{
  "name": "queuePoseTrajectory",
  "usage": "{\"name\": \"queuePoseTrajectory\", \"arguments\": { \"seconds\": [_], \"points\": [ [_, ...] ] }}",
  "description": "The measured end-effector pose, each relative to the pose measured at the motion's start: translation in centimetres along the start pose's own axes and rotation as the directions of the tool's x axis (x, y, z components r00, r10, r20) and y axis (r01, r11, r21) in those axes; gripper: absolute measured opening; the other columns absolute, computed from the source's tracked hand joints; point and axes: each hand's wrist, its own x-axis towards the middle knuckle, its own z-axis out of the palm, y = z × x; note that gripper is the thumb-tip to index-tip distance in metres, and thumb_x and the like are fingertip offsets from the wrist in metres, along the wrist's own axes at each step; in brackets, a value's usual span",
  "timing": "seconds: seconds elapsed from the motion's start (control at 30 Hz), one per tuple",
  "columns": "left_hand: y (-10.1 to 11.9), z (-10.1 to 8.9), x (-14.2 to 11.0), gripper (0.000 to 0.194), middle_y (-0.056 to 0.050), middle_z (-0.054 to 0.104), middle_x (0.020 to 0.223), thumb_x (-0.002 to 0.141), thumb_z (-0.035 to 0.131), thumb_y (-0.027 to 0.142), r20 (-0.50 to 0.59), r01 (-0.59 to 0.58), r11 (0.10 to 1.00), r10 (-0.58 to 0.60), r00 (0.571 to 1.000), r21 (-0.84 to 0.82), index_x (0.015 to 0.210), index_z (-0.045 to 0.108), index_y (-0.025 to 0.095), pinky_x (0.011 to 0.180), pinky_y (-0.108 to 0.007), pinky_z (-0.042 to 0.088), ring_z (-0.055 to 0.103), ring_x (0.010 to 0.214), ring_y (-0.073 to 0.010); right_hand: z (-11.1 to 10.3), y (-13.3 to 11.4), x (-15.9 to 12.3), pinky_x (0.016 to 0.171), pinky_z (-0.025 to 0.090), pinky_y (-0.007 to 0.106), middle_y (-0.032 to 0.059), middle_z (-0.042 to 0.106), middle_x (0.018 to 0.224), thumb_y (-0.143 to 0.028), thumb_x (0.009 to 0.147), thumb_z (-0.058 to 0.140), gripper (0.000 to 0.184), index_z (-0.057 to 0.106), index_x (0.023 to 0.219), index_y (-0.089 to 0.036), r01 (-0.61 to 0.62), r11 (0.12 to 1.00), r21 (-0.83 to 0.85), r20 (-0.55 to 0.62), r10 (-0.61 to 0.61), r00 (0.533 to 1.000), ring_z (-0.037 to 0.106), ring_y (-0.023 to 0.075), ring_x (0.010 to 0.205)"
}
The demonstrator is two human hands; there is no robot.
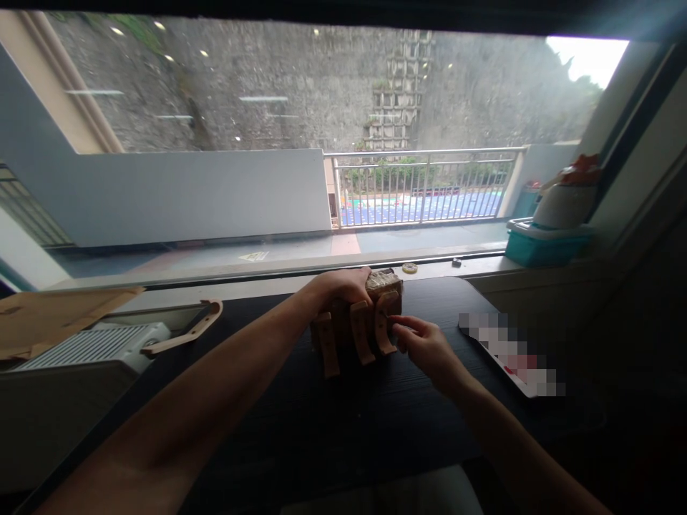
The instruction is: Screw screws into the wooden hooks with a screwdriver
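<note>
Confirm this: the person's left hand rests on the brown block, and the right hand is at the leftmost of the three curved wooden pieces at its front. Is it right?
"Leftmost" is wrong: the head view shows the right hand at the rightmost curved wooden piece. The left hand does rest on the brown block.

The left arm [215, 393] is bare and reaches far forward to the middle. The left hand [348, 284] is ahead of the right hand [426, 347], which has curled fingers [408, 322] pointing left. The right arm [515, 436] is bare too.
</note>
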Motion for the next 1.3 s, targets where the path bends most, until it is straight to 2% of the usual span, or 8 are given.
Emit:
{"name": "queuePoseTrajectory", "arguments": {
  "seconds": [0.13,0.3,0.47,0.67,0.77,0.93,1.07,1.3],
  "points": [
    [-0.2,-0.1,0.1,0.078,-0.009,0.058,0.119,0.050,0.073,0.039,0.008,-0.002,1.000,0.002,1.000,0.010,0.120,0.042,0.019,0.075,-0.029,0.052,0.057,0.104,-0.0298,-1.0,-1.0,-0.2,0.049,0.036,0.025,-0.0009,0.058,0.061,-0.039,0.076,0.052,0.031,0.066,0.095,-0.017,0.120,0.951,-0.286,-0.077,-0.148,0.986,0.049,0.0121,0.051],
    [-0.2,-0.2,0.2,0.075,-0.009,0.056,0.120,0.052,0.072,0.040,0.016,-0.003,1.000,0.003,1.000,0.010,0.118,0.043,0.019,0.078,-0.029,0.052,0.056,0.105,-0.0288,-2.1,-0.6,-1.9,0.052,0.041,0.025,0.0018,0.064,0.075,-0.029,0.078,0.049,0.034,0.059,0.108,-0.019,0.180,0.947,-0.268,-0.028,-0.195,0.980,0.054,0.0126,0.054],
    [-0.2,-0.4,0.5,0.077,-0.011,0.054,0.123,0.051,0.072,0.041,0.034,0.009,0.999,-0.010,0.999,0.031,0.118,0.044,0.018,0.081,-0.032,0.051,0.055,0.106,-0.0299,-2.2,0.4,-3.2,0.059,0.042,0.030,0.0056,0.067,0.083,-0.031,0.086,0.040,0.028,0.059,0.102,-0.020,0.280,0.762,-0.584,0.009,-0.338,0.941,0.060,0.0176,0.065],
    [-0.7,-0.6,0.9,0.079,-0.011,0.053,0.126,0.052,0.072,0.043,0.052,0.000,1.000,-0.001,0.999,0.027,0.120,0.042,0.018,0.084,-0.032,0.050,0.054,0.108,-0.0293,-2.1,0.4,-3.1,0.076,0.047,0.030,0.0079,0.065,0.107,-0.017,0.082,0.043,0.039,0.051,0.119,-0.018,0.384,0.763,-0.520,0.042,-0.426,0.904,0.061,0.0187,0.093],
    [-0.9,-0.7,1.0,0.080,-0.011,0.053,0.125,0.051,0.072,0.045,0.065,0.007,1.000,-0.008,0.998,0.022,0.120,0.042,0.018,0.082,-0.031,0.051,0.054,0.109,-0.0297,-2.2,0.4,-3.3,0.070,0.047,0.030,0.0069,0.067,0.102,-0.023,0.087,0.041,0.035,0.053,0.119,-0.018,0.381,0.721,-0.579,0.051,-0.434,0.899,0.064,0.0190,0.085],
    [-1.1,-1.0,1.3,0.080,-0.009,0.054,0.125,0.052,0.071,0.045,0.091,0.006,1.000,-0.006,0.996,0.005,0.121,0.041,0.019,0.081,-0.030,0.052,0.057,0.104,-0.0277,-2.2,0.4,-3.7,0.060,0.042,0.026,0.0059,0.066,0.099,-0.024,0.089,0.041,0.033,0.056,0.117,-0.018,0.452,0.559,-0.695,0.082,-0.564,0.822,0.061,0.0144,0.070],
    [-1.1,-1.1,1.4,0.078,-0.009,0.057,0.121,0.052,0.071,0.045,0.106,0.008,1.000,-0.008,0.994,-0.006,0.120,0.043,0.018,0.080,-0.030,0.052,0.058,0.101,-0.0276,-1.7,0.3,-3.6,0.058,0.039,0.024,0.0044,0.066,0.089,-0.023,0.090,0.041,0.033,0.058,0.117,-0.018,0.472,0.476,-0.742,0.104,-0.614,0.783,0.059,0.0127,0.066],
    [-0.9,-1.1,1.1,0.077,-0.009,0.057,0.121,0.052,0.072,0.043,0.101,0.006,1.000,-0.004,0.995,-0.020,0.119,0.044,0.018,0.080,-0.029,0.052,0.058,0.102,-0.0275,-1.3,0.4,-3.1,0.060,0.038,0.025,0.0029,0.064,0.086,-0.022,0.090,0.041,0.032,0.057,0.117,-0.016,0.475,0.451,-0.755,0.105,-0.633,0.767,0.059,0.0132,0.067]
  ]
}}
